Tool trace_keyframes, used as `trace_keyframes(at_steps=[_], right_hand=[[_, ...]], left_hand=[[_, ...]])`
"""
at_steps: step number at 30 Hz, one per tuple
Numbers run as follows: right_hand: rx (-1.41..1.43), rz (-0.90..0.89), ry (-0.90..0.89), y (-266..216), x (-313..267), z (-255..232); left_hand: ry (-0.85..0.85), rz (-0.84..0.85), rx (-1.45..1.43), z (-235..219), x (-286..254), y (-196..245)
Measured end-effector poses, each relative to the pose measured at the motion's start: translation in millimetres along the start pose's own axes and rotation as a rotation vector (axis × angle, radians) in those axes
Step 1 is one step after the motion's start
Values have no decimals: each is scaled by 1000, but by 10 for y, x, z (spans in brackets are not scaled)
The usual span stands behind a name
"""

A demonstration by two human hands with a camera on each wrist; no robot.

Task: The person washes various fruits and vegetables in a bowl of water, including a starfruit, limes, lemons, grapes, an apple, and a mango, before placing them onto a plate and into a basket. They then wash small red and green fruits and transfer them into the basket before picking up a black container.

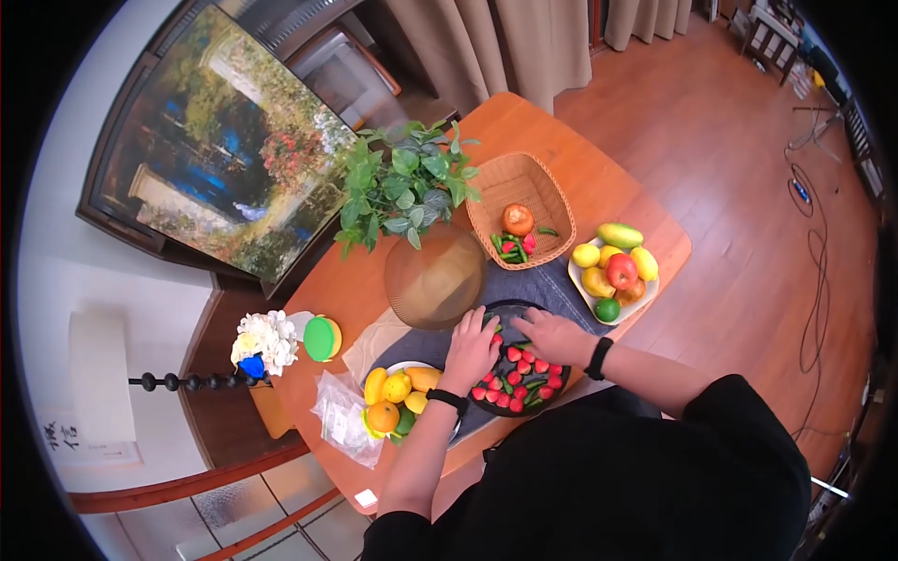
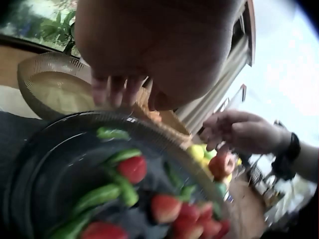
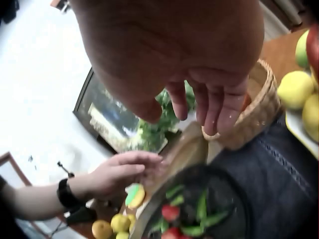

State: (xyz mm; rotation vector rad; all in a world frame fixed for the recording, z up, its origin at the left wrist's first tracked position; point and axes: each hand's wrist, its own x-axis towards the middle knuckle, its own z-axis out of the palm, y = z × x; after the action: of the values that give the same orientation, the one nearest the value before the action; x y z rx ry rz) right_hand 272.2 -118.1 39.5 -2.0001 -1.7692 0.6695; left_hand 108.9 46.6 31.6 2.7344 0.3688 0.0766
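Observation:
A dark, see-through round bowl holds several strawberries and green chili peppers. My left hand is over the bowl's left side, palm down, its fingers extended and loosely bent. Across from it, my right hand hangs above the bowl's far right rim with fingers loosely spread. Nothing shows between the fingers of either hand in the wrist views. Small droplets glisten on the right fingertips.
Behind the bowl stand an empty-looking amber ribbed bowl and a wicker basket with a tomato-like orange fruit, peppers and strawberries. Fruit plates flank the dark bowl: mixed fruit with a red apple right, yellow fruit left. A plant stands farther back.

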Motion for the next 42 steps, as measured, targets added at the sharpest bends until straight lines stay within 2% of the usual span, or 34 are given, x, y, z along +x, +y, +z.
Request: trace_keyframes(at_steps=[5, 7, 9, 11, 15, 17, 19, 21, 23, 25, 27, 29, 30, 32, 33, 34, 35, 36, 37, 40, 41, 42], right_hand=[[-101, 127, 79, -113, 7, 434], [-58, 139, 22, -106, -30, 495], [-13, 152, -34, -97, -88, 529], [44, 151, 0, -102, -129, 546], [95, 182, -51, -153, -135, 467], [171, 11, -54, -54, -86, 555], [155, 59, -114, -123, -42, 473], [142, 107, -172, -153, 62, 410], [139, 115, 75, -132, 174, 382], [143, 60, 243, -47, 273, 434], [94, 51, 228, 7, 267, 411], [3, 110, 29, 29, 202, 385], [4, 111, 30, 34, 142, 388], [97, 209, -124, 7, 5, 413], [96, 206, -125, -25, -32, 471], [157, 267, -80, -64, -79, 563], [219, 329, -35, -87, -116, 639], [292, 415, -29, -139, -105, 663], [292, 415, -29, -140, -81, 755], [514, 448, 173, -32, 130, 1052], [514, 448, 173, 14, 139, 1103], [775, 551, 90, -110, 170, 954]], left_hand=[[88, 103, 119, 121, -111, 157], [-78, 0, -55, 220, -212, 149], [-98, -10, -16, 244, -304, 142], [4, 72, 19, 202, -366, 142], [106, 95, 68, 124, -339, 90], [135, 108, 98, 107, -273, 39], [94, 99, 112, 175, -244, -68], [-22, 74, 143, 217, -216, -120], [-34, 81, 177, 252, -171, -124], [-108, -25, 62, 314, -136, -130], [-69, -49, 8, 369, -168, -111], [-30, -76, -44, 416, -239, -108], [-77, -141, -101, 407, -277, -93], [-121, -209, -157, 384, -330, -64], [-152, -280, -224, 404, -346, -65], [-184, -351, -292, 462, -372, -76], [-185, -351, -292, 526, -392, -76], [-114, -401, -385, 637, -405, -101], [-43, -450, -478, 718, -406, -132], [-35, -482, -629, 867, -370, -231], [-36, -482, -629, 888, -363, -241], [-32, -496, -668, 893, -344, -246]])
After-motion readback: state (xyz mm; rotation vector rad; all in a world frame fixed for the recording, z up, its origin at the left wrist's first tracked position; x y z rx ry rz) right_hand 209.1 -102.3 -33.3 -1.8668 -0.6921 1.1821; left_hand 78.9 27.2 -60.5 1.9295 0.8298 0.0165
